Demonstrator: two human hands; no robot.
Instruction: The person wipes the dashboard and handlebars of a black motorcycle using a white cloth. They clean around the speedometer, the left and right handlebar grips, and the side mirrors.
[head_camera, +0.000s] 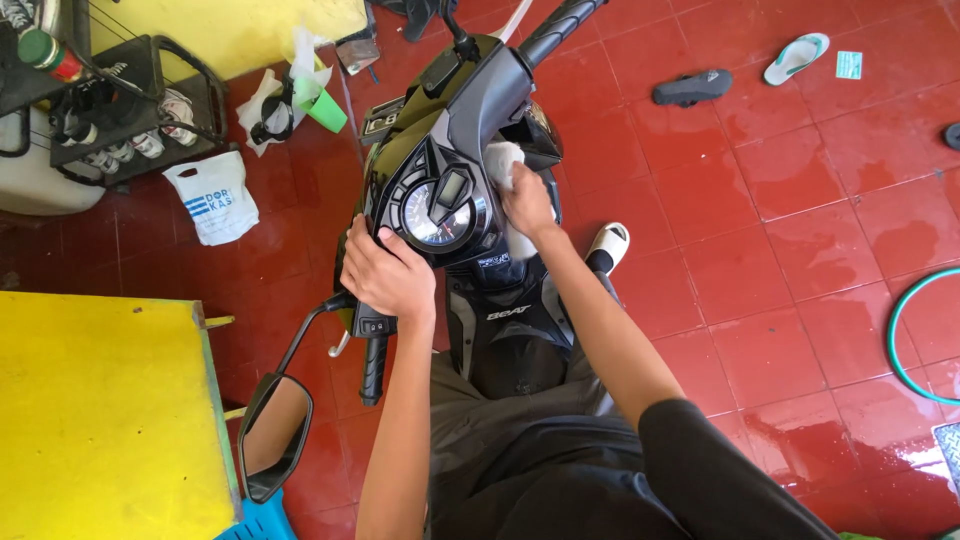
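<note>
A scooter (470, 200) is seen from above, standing on a red tiled floor (800, 230) that is wet in places. The left hand (388, 275) is closed around the scooter's handlebar housing, just left of the round instrument cluster (440, 212) and directly above the black left grip (372, 368), which is left free below the hand. The right hand (528, 200) is clamped on a white cloth (503, 162), which is pressed against the dark cover panel to the right of the instrument cluster; part of the cloth is hidden under the fingers. A rear-view mirror (275, 437) is carried on a thin stalk at lower left, beside a yellow table (100, 420). The person's dark clothing is seen at the bottom of the view, over the seat area. A white sandal (608, 245) is worn on a foot resting just right of the scooter body. Farther away, a dark sandal (692, 88) and a white and green flip-flop (797, 57) are lying well apart from the scooter on the tiles. A green hose (905, 335) is curved along the right edge. A black shoe rack (130, 105) and a white plastic bag (213, 198) are located at upper left.
</note>
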